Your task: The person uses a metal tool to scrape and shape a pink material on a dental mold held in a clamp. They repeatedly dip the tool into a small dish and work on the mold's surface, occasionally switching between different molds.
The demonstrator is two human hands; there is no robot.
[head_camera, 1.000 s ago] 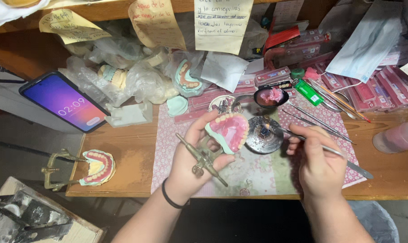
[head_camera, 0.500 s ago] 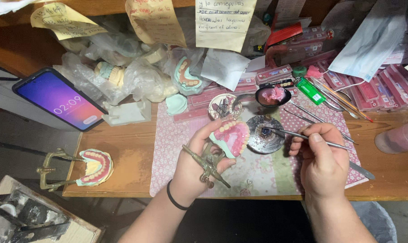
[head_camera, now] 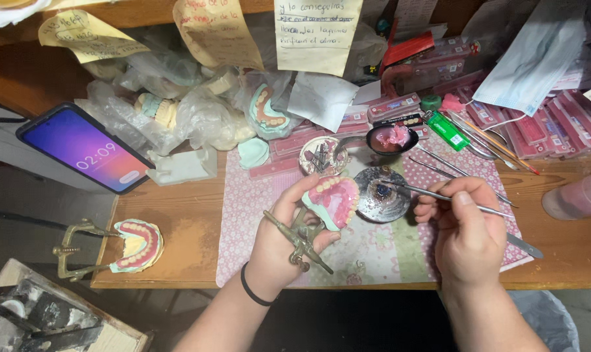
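Note:
My left hand [head_camera: 284, 242] holds a pink wax denture [head_camera: 334, 199] with a row of pale teeth, mounted on a brass articulator frame [head_camera: 300, 240]. My right hand [head_camera: 465, 233] grips a thin metal wax instrument [head_camera: 432, 194] like a pen. Its tip reaches left into a small round metal dish [head_camera: 380, 202] that sits just right of the denture. Both hands hover over a pink patterned mat [head_camera: 374, 251] on the wooden bench.
A second denture on a brass articulator [head_camera: 119, 246] lies at the bench's left corner. A lit phone [head_camera: 87, 148] leans at the left. Bagged dental casts [head_camera: 197, 114], a spoon with pink wax [head_camera: 392, 138], a green lighter [head_camera: 447, 129], tooth cards and paper notes crowd the back.
My left hand has tilted the denture and brought it slightly right, closer to the dish. The instrument tip has moved down into the dish. The view has shifted a little.

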